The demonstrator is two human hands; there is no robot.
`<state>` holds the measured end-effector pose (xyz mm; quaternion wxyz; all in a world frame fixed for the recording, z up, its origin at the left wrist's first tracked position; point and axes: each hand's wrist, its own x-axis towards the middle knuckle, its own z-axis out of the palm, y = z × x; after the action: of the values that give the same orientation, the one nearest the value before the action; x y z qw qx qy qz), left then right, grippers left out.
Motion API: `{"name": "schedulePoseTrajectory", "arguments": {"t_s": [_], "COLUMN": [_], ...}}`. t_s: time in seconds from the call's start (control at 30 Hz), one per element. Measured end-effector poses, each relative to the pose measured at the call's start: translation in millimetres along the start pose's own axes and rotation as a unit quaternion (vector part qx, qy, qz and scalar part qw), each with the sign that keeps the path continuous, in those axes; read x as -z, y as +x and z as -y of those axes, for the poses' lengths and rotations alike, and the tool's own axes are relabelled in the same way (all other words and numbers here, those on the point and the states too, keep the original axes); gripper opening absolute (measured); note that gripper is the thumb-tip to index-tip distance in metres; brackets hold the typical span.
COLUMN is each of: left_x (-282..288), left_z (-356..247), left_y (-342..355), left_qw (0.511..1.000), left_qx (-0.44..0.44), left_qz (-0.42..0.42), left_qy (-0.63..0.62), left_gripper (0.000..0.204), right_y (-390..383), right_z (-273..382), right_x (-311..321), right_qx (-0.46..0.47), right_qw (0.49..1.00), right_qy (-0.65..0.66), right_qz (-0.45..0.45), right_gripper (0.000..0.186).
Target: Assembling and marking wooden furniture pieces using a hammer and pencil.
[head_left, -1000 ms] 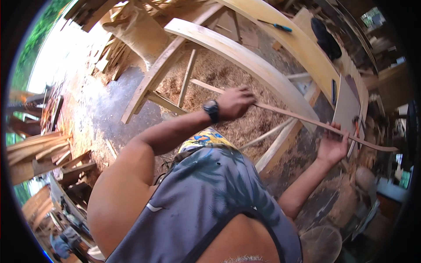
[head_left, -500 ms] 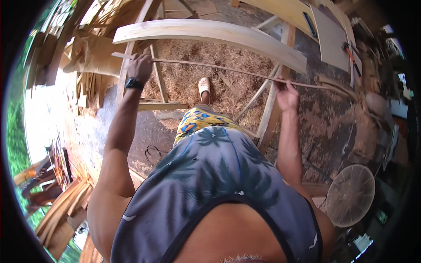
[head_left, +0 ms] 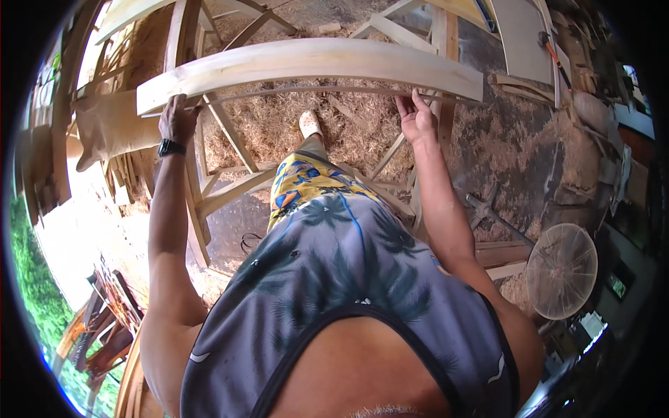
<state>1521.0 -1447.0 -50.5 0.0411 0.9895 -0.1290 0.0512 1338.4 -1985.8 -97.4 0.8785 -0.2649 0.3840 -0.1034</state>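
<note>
A long, pale, gently curved wooden beam (head_left: 306, 61) lies across the sawhorse-like wooden frame in front of me. Along its near edge runs a thin wooden strip (head_left: 300, 90), bowed and very close to the beam. My left hand (head_left: 177, 125), with a dark watch on the wrist, is closed round the strip's left end at the beam's left end. Toward the right, my right hand (head_left: 418, 121) has the strip between its raised thumb and its fingers, palm turned up. Whether the strip touches the beam all along is unclear.
Wooden legs and braces (head_left: 233, 132) stand below the beam over wood shavings (head_left: 272, 129). A round fan guard (head_left: 562, 272) is at the right. Boards (head_left: 519, 42) and an orange-handled tool (head_left: 557, 63) lie at the far right. Scrap wood (head_left: 104, 327) is piled left.
Both hands have moved left with the strip and brought it close along the beam's near edge. My view has shifted, showing more of the wooden frame.
</note>
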Motion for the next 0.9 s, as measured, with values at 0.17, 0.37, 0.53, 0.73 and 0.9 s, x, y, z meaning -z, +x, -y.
{"name": "schedulePoseTrajectory", "arguments": {"t_s": [0.17,0.37,0.53,0.73,0.9], "left_x": [-6,17,23,17,46], "left_z": [6,3,-13,-19,-2], "left_y": [22,52,80,101,126], "left_qw": [0.999,0.993,0.972,0.958,0.910], "left_qx": [0.027,-0.109,-0.203,-0.249,-0.292], "left_qz": [-0.003,0.019,0.122,0.136,0.280], "left_qy": [-0.028,0.036,0.012,-0.035,-0.096], "left_gripper": [0.074,0.089,0.105,0.098,0.095], "right_y": [13,12,11,10,-8], "right_z": [-12,-15,-9,-7,19], "right_x": [-16,-19,-34,-33,-83], "right_qx": [0.020,0.013,0.006,0.023,-0.035], "right_qw": [1.000,1.000,0.999,0.998,0.986], "right_qy": [0.009,0.005,0.035,0.034,-0.063], "right_qz": [-0.002,0.009,0.004,-0.051,-0.148], "right_gripper": [0.025,0.041,0.040,0.039,0.046]}}
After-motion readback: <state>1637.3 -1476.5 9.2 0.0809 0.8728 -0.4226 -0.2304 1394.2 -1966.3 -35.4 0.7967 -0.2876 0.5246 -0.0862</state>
